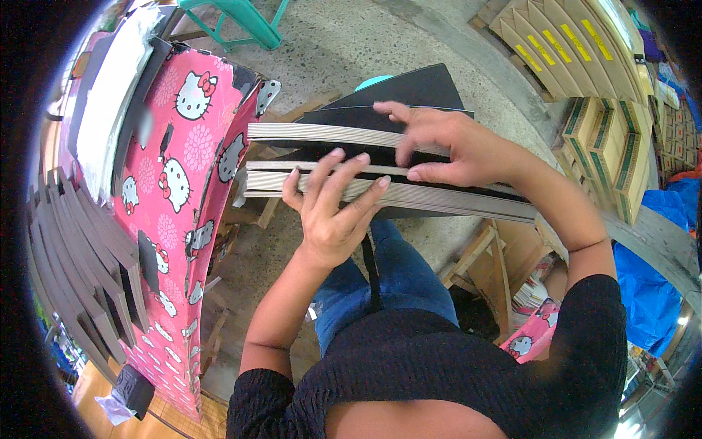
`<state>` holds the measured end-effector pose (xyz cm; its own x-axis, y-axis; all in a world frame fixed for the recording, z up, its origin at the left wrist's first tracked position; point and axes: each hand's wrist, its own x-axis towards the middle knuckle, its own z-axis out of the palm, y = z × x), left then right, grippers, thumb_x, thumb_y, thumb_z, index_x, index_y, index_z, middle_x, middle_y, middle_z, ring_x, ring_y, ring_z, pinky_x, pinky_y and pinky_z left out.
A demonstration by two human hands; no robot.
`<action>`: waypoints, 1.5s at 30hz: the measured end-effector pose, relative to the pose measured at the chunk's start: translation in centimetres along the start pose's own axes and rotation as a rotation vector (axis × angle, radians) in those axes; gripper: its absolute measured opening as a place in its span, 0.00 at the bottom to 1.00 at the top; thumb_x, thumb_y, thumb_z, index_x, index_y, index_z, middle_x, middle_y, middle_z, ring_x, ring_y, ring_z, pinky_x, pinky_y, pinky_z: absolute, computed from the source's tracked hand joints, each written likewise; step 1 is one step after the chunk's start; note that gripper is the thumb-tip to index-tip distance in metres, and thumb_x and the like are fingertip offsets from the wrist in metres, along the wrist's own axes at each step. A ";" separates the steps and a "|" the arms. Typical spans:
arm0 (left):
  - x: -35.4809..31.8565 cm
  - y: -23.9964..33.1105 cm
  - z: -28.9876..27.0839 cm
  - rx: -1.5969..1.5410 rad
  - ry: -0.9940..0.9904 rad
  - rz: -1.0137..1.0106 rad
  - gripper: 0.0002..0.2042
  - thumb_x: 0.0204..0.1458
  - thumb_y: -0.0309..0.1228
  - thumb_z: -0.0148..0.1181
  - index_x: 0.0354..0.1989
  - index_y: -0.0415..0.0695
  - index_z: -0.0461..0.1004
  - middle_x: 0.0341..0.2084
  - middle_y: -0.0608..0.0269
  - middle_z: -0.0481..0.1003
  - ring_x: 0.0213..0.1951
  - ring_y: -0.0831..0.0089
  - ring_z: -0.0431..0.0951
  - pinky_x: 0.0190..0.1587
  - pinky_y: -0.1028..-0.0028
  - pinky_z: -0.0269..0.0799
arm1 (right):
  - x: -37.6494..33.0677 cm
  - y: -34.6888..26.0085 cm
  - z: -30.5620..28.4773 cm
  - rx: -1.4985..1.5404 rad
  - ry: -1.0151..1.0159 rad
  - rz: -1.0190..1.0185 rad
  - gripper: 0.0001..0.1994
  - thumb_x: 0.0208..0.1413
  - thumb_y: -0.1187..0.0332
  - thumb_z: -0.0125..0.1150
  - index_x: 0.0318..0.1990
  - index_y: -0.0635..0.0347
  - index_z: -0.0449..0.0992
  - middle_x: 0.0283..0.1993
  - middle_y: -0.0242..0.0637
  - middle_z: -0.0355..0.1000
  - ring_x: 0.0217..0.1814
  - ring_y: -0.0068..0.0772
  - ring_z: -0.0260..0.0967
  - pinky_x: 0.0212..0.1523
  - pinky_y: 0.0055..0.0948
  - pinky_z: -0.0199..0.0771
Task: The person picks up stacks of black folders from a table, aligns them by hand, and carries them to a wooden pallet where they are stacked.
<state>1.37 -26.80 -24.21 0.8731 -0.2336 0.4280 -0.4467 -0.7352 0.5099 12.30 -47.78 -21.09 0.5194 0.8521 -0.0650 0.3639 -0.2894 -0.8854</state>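
The person's black top (424, 355) is nearest. Past it, a stack of pale-edged boards (453, 199) sits above the blue jeans (417, 274), beside a pink patterned panel (164, 197). The left hand (329, 223) has its fingers spread over the edges. The right hand (457, 143) has bent fingers, apart; it's hard to tell if they pinch a board. Pressing softly with the left should help keep edges even.
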 end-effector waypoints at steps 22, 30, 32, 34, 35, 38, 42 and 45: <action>-0.8 -0.4 0.3 -0.018 0.050 0.081 0.13 0.33 0.30 0.66 0.32 0.56 0.79 0.37 0.70 0.74 0.40 0.70 0.73 0.57 0.61 0.41 | -0.3 0.8 0.4 -0.045 -0.031 -0.087 0.08 0.39 0.65 0.67 0.24 0.58 0.77 0.67 0.51 0.46 0.65 0.52 0.50 0.62 0.40 0.50; -1.0 -0.4 0.4 -0.010 0.059 0.078 0.13 0.33 0.31 0.66 0.32 0.56 0.79 0.37 0.69 0.74 0.40 0.71 0.73 0.57 0.62 0.41 | -0.4 0.6 0.4 -0.032 -0.046 -0.075 0.06 0.41 0.68 0.65 0.26 0.58 0.76 0.66 0.53 0.46 0.64 0.53 0.51 0.61 0.40 0.51; -0.9 -0.3 0.5 -0.011 0.115 0.068 0.14 0.32 0.31 0.66 0.32 0.57 0.79 0.36 0.70 0.74 0.40 0.71 0.72 0.57 0.63 0.42 | -0.3 0.1 0.5 0.038 -0.010 -0.055 0.04 0.42 0.70 0.63 0.28 0.58 0.76 0.67 0.52 0.43 0.65 0.53 0.50 0.62 0.40 0.50; -0.9 0.1 0.5 -0.010 0.171 0.061 0.14 0.32 0.31 0.66 0.32 0.57 0.79 0.33 0.71 0.73 0.38 0.72 0.72 0.56 0.63 0.42 | 0.0 -0.7 0.6 0.148 0.076 -0.029 0.03 0.43 0.72 0.62 0.28 0.57 0.76 0.68 0.53 0.41 0.66 0.53 0.48 0.62 0.41 0.49; -0.8 0.2 0.5 -0.003 0.177 0.064 0.14 0.32 0.31 0.66 0.32 0.57 0.79 0.31 0.72 0.72 0.37 0.73 0.71 0.56 0.63 0.42 | 0.0 0.0 0.7 0.154 0.054 -0.058 0.03 0.41 0.73 0.60 0.26 0.56 0.76 0.67 0.56 0.39 0.68 0.56 0.43 0.62 0.43 0.51; -1.2 -0.4 0.5 0.028 0.081 0.118 0.13 0.33 0.31 0.65 0.32 0.55 0.79 0.31 0.74 0.72 0.37 0.74 0.72 0.55 0.62 0.42 | -0.2 -0.2 0.4 -0.184 -0.024 -0.208 0.02 0.40 0.70 0.63 0.24 0.55 0.76 0.67 0.56 0.38 0.68 0.59 0.40 0.62 0.45 0.51; -1.2 -0.5 0.5 -0.005 0.079 0.125 0.12 0.34 0.30 0.65 0.31 0.54 0.79 0.31 0.74 0.73 0.35 0.74 0.73 0.56 0.62 0.41 | -0.2 0.0 0.4 -0.151 -0.076 -0.169 0.08 0.39 0.66 0.67 0.26 0.57 0.76 0.68 0.55 0.35 0.70 0.56 0.34 0.65 0.45 0.40; -1.2 -0.6 0.7 -0.006 0.099 0.127 0.12 0.34 0.30 0.65 0.31 0.55 0.79 0.31 0.74 0.73 0.36 0.74 0.73 0.56 0.62 0.41 | -0.2 0.4 0.5 -0.084 -0.066 -0.166 0.08 0.39 0.65 0.68 0.25 0.57 0.76 0.68 0.55 0.36 0.70 0.55 0.34 0.66 0.45 0.38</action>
<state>0.73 -26.51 -25.62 0.7860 -0.2604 0.5607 -0.5536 -0.7000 0.4511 11.93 -47.81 -21.67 0.3956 0.9172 0.0462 0.5051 -0.1753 -0.8451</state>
